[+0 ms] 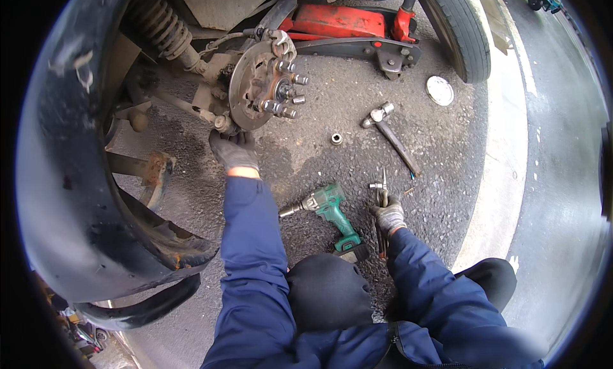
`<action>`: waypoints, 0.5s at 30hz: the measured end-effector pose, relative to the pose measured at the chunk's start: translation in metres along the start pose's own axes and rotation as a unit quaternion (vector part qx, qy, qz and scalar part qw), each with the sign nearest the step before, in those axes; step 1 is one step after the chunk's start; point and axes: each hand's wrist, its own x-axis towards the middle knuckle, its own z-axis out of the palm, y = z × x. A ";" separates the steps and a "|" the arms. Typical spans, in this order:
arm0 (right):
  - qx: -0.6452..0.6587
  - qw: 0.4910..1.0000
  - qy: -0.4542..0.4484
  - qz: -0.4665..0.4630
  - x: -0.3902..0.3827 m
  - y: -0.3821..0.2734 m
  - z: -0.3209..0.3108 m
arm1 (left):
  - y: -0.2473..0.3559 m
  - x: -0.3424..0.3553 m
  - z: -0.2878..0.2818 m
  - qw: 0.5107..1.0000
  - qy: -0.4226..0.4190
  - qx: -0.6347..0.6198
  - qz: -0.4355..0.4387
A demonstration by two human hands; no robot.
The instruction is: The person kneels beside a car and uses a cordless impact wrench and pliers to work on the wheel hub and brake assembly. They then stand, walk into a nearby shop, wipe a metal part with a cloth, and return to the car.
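Note:
My left hand [234, 151], in a grey glove, reaches under the lower edge of the brake disc [245, 107], beside the joint at the end of a steering rod [203, 115]. Its fingers curl in there, and what they hold is hidden. Above it, several shiny lug nuts [285, 67] sit on the hub's studs. Low over the asphalt, my gloved right hand [388, 215] is closed around a slim hand tool [378, 186] with a silver head; a thin pointed tip shows beside it. A green cordless impact wrench [332, 209] lies between my arms.
Right of the hub lie a loose socket [336, 139], a hammer [396, 139] and a round silver cap [440, 90]. Behind them stand a red floor jack [338, 21] and a tyre [454, 30]. A black fender [70, 152] curves along the left. A white road line [507, 145] runs at right.

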 end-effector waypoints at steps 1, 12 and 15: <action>-0.034 0.999 0.007 0.010 0.002 0.002 0.002 | -0.001 -0.014 -0.005 0.985 0.089 0.127 0.081; -0.218 0.969 -0.098 -0.065 -0.005 -0.035 -0.015 | 0.018 -0.097 0.097 0.599 -0.096 0.687 0.400; -0.149 0.970 -0.162 -0.100 -0.008 -0.074 -0.044 | 0.014 -0.104 0.119 0.442 -0.065 0.821 0.355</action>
